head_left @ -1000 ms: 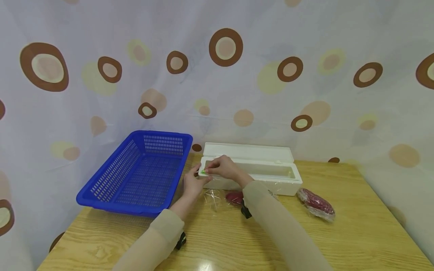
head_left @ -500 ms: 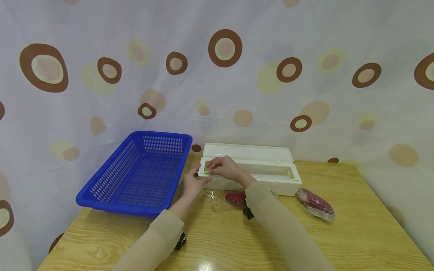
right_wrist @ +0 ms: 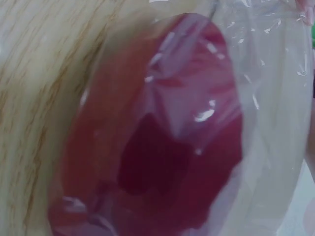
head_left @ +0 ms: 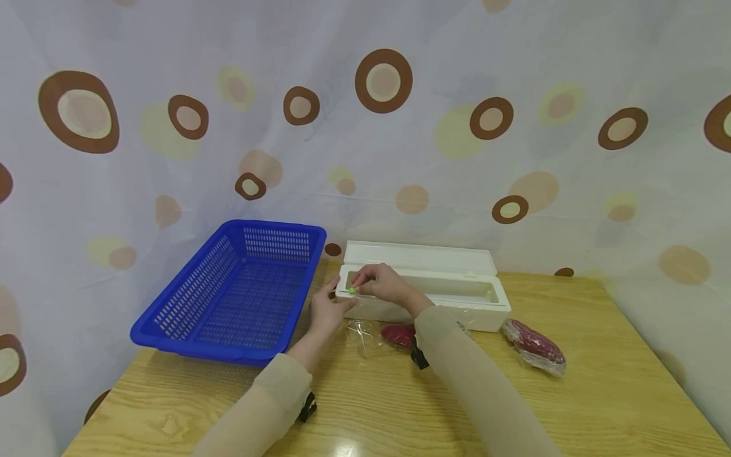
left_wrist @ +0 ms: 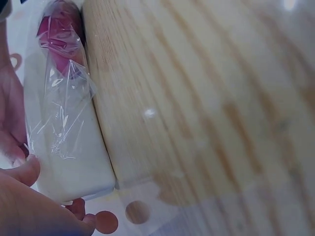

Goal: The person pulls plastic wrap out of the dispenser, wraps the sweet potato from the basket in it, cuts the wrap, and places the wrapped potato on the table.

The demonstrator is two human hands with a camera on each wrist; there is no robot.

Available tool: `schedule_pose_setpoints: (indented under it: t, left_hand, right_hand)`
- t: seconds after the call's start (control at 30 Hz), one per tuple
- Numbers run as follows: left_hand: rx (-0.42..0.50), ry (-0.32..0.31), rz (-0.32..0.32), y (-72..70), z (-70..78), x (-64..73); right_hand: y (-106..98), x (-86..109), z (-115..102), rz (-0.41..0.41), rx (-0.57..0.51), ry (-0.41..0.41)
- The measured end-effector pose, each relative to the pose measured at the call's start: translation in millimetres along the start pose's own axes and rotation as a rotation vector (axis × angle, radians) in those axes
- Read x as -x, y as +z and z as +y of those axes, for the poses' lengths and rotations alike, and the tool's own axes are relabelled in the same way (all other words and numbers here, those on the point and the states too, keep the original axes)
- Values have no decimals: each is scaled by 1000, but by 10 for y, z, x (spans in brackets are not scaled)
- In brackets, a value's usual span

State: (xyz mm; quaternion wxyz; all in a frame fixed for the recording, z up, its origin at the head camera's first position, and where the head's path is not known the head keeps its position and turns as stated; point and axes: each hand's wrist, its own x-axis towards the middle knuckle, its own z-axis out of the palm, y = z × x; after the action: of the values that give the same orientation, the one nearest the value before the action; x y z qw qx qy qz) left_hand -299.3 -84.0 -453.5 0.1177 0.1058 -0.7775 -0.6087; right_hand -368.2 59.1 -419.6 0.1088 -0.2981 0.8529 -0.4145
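Observation:
A long white cling film dispenser box [head_left: 374,310] lies along the table with its lid raised at the back. At its left end, my left hand [head_left: 327,312] grips the box, thumb at the front; in the left wrist view its fingertips curl round the end. My right hand [head_left: 384,284] pinches a small green slide cutter [head_left: 352,291] on the front rim. Clear cling film [left_wrist: 64,123] hangs over the front onto the table. Beneath the film sits a dark red oblong thing [right_wrist: 192,137], partly hidden by my right sleeve; its kind is unclear.
A blue perforated plastic basket [head_left: 245,304] stands at the left, close to my left hand. At the right lies another red oblong piece [head_left: 533,346], wrapped in film. A spotted curtain [head_left: 445,171] hangs behind the wooden table [head_left: 365,406].
My right hand and the green slide cutter have moved a short way to the right along the box's front rim. My left hand keeps its grip on the box end.

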Motion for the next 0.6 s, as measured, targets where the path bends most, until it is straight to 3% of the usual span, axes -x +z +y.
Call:
schedule_pose_setpoints:
  t: [0.23,0.43,0.6]
  left_hand:
    - [23,-2,-6,7,4,-13]
    - [-10,-10,3,24,-2,3]
    - [-31,-9,12,42,2,19]
  right_hand:
    - [-31,2,-64,-7,28,54]
    - [-14,15,-72,5,115,70]
    - [-14,56,-74,15,110,109]
